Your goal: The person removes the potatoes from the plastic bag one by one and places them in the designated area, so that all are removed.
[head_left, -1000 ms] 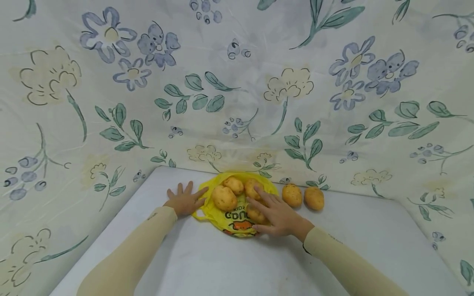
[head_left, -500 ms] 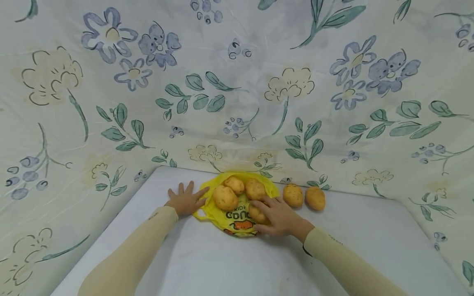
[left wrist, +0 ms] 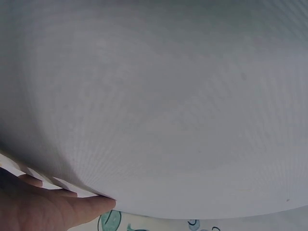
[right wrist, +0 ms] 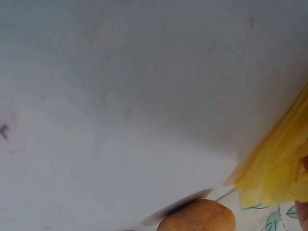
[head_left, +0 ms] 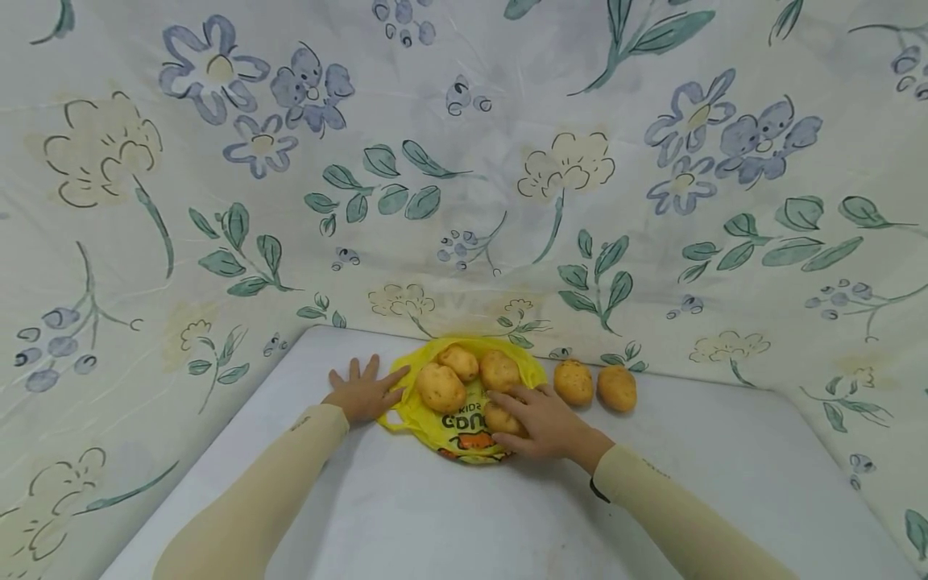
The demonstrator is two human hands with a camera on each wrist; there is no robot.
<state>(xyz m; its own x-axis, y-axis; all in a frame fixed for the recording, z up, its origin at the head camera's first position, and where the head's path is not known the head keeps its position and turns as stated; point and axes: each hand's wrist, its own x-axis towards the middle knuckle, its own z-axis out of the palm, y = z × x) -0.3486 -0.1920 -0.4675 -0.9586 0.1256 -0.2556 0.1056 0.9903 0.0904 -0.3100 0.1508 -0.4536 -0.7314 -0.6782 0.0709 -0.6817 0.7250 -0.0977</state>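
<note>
A yellow plastic bag [head_left: 416, 423] with dark lettering lies spread at the back of the table, several potatoes on it. My right hand [head_left: 554, 423] holds the front right potato [head_left: 500, 420], fingers curled over its far side and thumb at its near side. Behind and left of that one are a large potato [head_left: 441, 388], a smaller potato [head_left: 459, 362] and another potato [head_left: 499, 370]. Fingers spread, my left hand [head_left: 358, 396] rests at the bag's left edge and touches it. The left wrist view catches part of the left hand [left wrist: 53, 207] against the white surface.
Just right of the bag, two potatoes [head_left: 573, 383] [head_left: 616, 389] sit side by side on the white table [head_left: 435, 515]. Floral cloth [head_left: 464, 225] hangs behind and along both sides. The right wrist view has one potato [right wrist: 198, 216] and the bag's edge [right wrist: 274, 178].
The right hand's fingers, spread over the front right potato a second ago, have drawn in around it. The left hand and the other potatoes stay as they were.
</note>
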